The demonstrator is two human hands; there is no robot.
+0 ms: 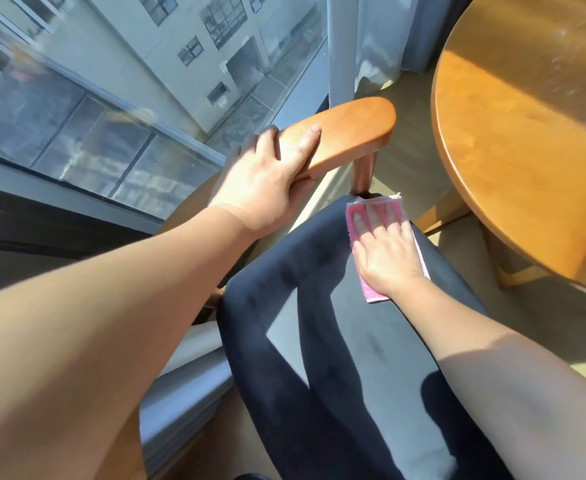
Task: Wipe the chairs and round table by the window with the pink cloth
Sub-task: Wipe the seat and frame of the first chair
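Note:
A chair with a dark navy seat cushion (336, 341) fills the lower middle of the view. Its wooden armrest (350, 133) runs along the window side. My left hand (270, 181) grips that armrest, fingers over the top and thumb underneath. My right hand (385, 251) lies flat, fingers spread, pressing the pink cloth (374, 211) onto the far corner of the cushion, next to the armrest post. The round wooden table (513, 140) stands at the upper right, beside the chair, lit by the sun.
A floor-to-ceiling window (94, 98) runs along the left, with a white frame post (340, 46) and a grey curtain (402, 32) behind the chair. A table leg (443, 213) reaches the beige floor between chair and table.

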